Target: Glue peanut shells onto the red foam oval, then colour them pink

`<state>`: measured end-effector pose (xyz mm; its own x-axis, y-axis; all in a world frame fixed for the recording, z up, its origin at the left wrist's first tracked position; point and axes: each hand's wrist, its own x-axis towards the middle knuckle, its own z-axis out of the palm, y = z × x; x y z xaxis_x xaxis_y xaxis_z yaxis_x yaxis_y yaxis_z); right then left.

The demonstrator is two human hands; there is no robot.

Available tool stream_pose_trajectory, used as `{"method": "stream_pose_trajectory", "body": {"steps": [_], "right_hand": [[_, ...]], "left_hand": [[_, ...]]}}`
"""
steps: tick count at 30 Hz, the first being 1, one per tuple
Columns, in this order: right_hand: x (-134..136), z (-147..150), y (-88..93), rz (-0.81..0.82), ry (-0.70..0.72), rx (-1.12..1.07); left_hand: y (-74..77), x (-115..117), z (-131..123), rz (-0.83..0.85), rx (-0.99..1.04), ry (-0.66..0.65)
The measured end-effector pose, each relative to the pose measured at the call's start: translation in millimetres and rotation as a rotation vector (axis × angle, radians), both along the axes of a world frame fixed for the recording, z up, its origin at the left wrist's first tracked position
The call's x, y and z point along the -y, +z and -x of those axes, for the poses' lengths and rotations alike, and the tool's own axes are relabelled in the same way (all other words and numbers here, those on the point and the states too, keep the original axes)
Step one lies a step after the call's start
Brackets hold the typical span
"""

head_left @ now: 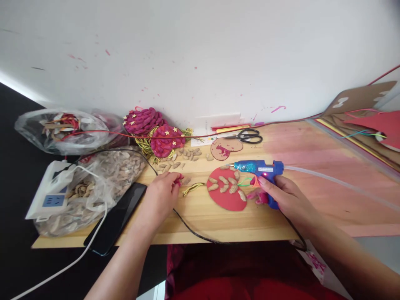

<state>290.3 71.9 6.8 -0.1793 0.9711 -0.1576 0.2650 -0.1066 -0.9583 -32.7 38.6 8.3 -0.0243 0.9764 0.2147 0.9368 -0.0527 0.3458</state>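
My right hand is wrapped round the handle of a blue hot glue gun. Its metal nozzle points left, over the top edge of a red oval card. Several peanuts sit on that card in slanted rows, and yellow-and-black cord trails from its left side. Left of the card, my left hand is low over the table, thumb and fingers pinched together. A peanut lies right by its fingertips; whether the fingers hold anything is hidden.
Loose peanuts lie behind my left hand, near purple star-dotted peanut ornaments. Scissors and a stained brown card piece are farther back. Leftward are a phone, a power strip and a plastic bag. Cables cross the table.
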Motion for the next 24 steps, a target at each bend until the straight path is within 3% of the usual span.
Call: {"method": "stream_pose_trajectory", "body": {"steps": [6, 14, 21, 24], "right_hand": [[-1, -3, -11.5, 0.026, -0.013, -0.084], [0, 2, -5.3, -0.011, -0.040, -0.103], [-1, 0, -7.5, -0.012, -0.026, -0.119], [0, 0, -7.9, -0.008, -0.024, -0.115]], "left_hand": [[1.4, -17, -15, 0.145, -0.128, 0.042], [10.9, -33, -20, 0.264, -0.158, 0.076], [20.3, -47, -24, 0.284, -0.102, 0.025], [31.0, -51, -21, 0.265, -0.103, 0.082]]}}
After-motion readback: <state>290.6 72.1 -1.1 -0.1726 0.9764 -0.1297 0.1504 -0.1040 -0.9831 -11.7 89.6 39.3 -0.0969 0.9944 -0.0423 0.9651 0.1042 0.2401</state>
